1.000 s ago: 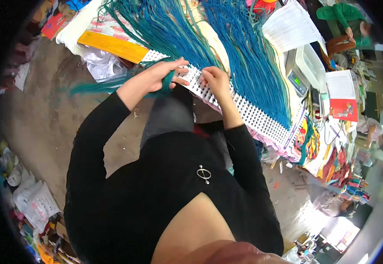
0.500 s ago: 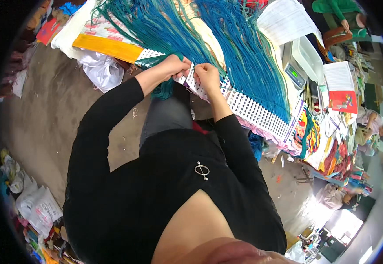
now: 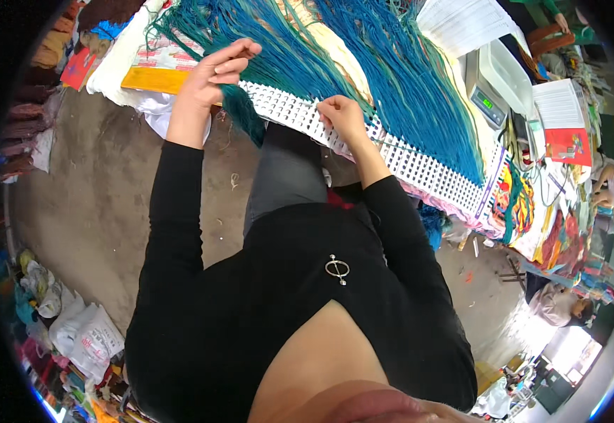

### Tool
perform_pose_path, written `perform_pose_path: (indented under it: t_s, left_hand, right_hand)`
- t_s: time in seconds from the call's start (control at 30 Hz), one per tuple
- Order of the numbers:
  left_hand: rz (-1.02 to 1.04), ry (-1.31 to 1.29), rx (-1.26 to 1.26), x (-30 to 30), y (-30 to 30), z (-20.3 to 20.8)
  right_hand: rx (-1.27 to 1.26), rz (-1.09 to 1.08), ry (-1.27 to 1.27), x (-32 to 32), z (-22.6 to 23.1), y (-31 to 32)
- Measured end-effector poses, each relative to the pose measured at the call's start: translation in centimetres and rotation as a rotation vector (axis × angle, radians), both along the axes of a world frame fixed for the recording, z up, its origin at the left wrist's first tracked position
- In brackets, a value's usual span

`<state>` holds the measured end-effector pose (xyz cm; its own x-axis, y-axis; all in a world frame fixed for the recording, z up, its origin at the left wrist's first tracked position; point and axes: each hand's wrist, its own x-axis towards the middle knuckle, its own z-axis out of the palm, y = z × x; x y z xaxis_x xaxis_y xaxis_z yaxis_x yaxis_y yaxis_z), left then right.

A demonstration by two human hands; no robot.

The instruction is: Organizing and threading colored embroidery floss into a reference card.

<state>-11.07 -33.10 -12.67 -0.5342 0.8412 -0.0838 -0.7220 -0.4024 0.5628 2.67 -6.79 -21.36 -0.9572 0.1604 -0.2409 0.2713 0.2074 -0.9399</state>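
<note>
Yarn [image 3: 391, 70] in teal and blue lies in long strands over the counter [image 3: 138, 49], and the strands hang from a white strip with many small holes [image 3: 406, 158] that runs along the counter's near edge. The person stands close against this edge, in a black top with a round silver pin [image 3: 336, 268].

The left hand [image 3: 215, 70] is lifted a little above the left end of the strip. Its fingers are closed around a bundle of teal yarn [image 3: 240, 116], and the loose end of this bundle hangs down below the hand, in front of the counter's edge. The right hand [image 3: 341, 116] rests on the strip, further to the right, with the fingers bent and pressing on the white surface. I cannot tell if it pinches a strand or only touches the strip. The two hands are apart, with a piece of the strip between them.

On the counter, just beside the left hand, lies a yellow flat package [image 3: 155, 79] on white sheets. Behind the yarn on the right stands a pale weighing scale [image 3: 494, 84] with a small lit display, and near it are white papers [image 3: 462, 25] and a red booklet [image 3: 568, 144]. More yarn in yellow, red and green [image 3: 515, 204] hangs at the far right end of the counter.

The floor [image 3: 95, 204] is grey-brown and dusty, with small scraps on it. White plastic bags [image 3: 85, 335] lie at the lower left. Another person [image 3: 561, 303] is low down near the floor on the right side of the room.
</note>
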Motion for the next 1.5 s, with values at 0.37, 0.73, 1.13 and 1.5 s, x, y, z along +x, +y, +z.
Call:
perform_pose_path:
  t_s: [0.37, 0.73, 1.13, 1.5]
  left_hand:
    - [0.111, 0.33, -0.978, 0.4, 6.0, -2.6]
    - [0.627, 0.224, -1.156, -10.0, -6.8, -5.8]
    - [0.017, -0.089, -0.156, 12.2, 7.9, -1.3]
    - [-0.031, -0.027, -0.16, 12.9, 9.4, -0.9]
  right_hand:
    - [-0.059, 0.003, -0.021, 0.2, -0.4, 0.1]
    - [-0.071, -0.041, 0.042, 1.0, -1.2, 0.0]
    - [-0.5, -0.064, 0.098, 5.7, 6.1, -5.5]
    - [-0.41, -0.064, 0.113, 6.6, 7.0, -4.7]
